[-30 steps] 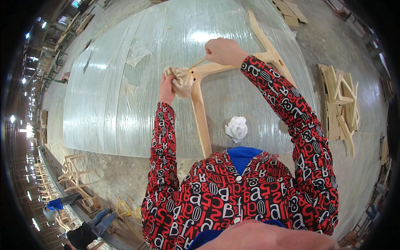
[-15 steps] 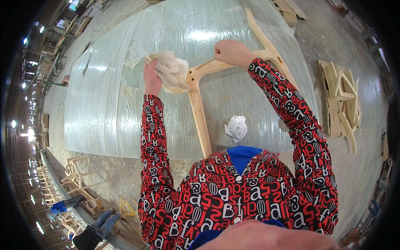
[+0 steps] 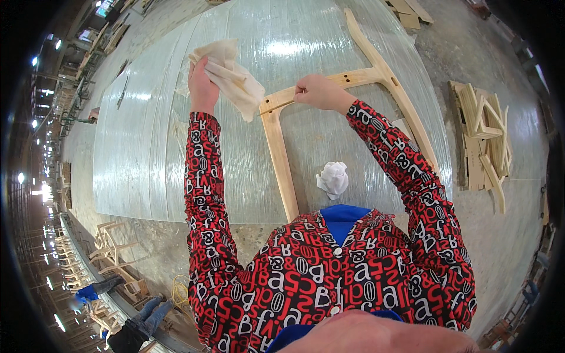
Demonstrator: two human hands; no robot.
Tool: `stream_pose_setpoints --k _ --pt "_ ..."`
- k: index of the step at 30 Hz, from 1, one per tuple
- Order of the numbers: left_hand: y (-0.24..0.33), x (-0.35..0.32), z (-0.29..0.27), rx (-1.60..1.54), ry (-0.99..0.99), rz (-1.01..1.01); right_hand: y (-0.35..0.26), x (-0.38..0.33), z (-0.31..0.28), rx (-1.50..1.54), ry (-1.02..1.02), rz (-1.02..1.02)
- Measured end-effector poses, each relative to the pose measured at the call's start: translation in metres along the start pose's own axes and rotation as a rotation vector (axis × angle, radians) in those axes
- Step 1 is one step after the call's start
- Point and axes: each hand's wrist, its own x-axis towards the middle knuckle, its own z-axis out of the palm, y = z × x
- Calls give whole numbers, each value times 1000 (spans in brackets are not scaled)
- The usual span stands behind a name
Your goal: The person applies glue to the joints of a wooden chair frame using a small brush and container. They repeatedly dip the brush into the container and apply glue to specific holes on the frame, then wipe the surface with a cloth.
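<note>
A pale wooden chair frame point(image 3: 281, 159) lies on the film-covered table, with dark round holes in its crosspiece. My left hand point(image 3: 202, 88) is closed on a cream cloth point(image 3: 231, 73), which hangs toward the frame's left corner. My right hand point(image 3: 322, 92) is pinched above the crosspiece. From its fingers a thin brown stick point(image 3: 276, 108) points left to the corner joint; its tip is too small to make out. A crumpled white cloth point(image 3: 333, 180) sits inside the frame, close to my chest.
Clear plastic film point(image 3: 141, 147) covers the wide table. Wooden frame parts point(image 3: 485, 126) are piled on cardboard to the right. Chair frames point(image 3: 112, 244) stand on the floor at lower left, near two other people point(image 3: 141, 323). A yellow hose point(image 3: 180, 292) lies there.
My left hand has moved up and left with the cream cloth, uncovering the corner joint. My right hand has come slightly left and down, and the thin stick now shows clearly along the crosspiece.
</note>
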Motion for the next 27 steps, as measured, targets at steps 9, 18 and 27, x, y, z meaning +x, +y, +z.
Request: stream_pose_setpoints --k 9,18,27 --pt "-11 14 -9 -184 39 -26 26 -6 18 27 106 47" --pt "-14 17 -7 -252 90 -40 49 -32 19 118 302 148" --pt "-5 13 5 -311 56 -87 58 -40 53 636 304 203"
